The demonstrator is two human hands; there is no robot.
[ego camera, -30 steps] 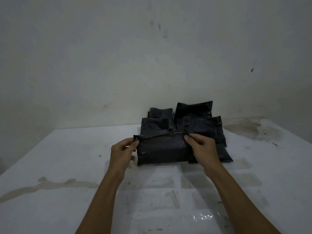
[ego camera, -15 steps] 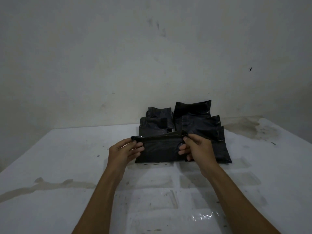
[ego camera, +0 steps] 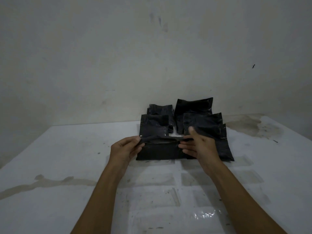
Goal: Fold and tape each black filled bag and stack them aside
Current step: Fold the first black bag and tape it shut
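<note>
The nearest bag point(ego camera: 160, 152) lies on the surface point(ego camera: 67, 166), between the left hand point(ego camera: 125, 149) and the right hand point(ego camera: 201, 146). Behind it sit two piles of bags: a left pile point(ego camera: 154, 125) and a right pile point(ego camera: 202, 122) (each overlapping front to back), against the wall point(ego camera: 152, 56).

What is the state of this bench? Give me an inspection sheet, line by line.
Surface: white table, stained and scuffed, glossy patch at the near edge.
Job's things: black bag being folded at its top; more black bags piled behind it.
Clutter: nothing seen.
Hands: left hand pinches the bag's top left corner; right hand at the right end, fingers fairly straight.
Cables: nothing seen.
Surroundings: bare, marked wall.
</note>
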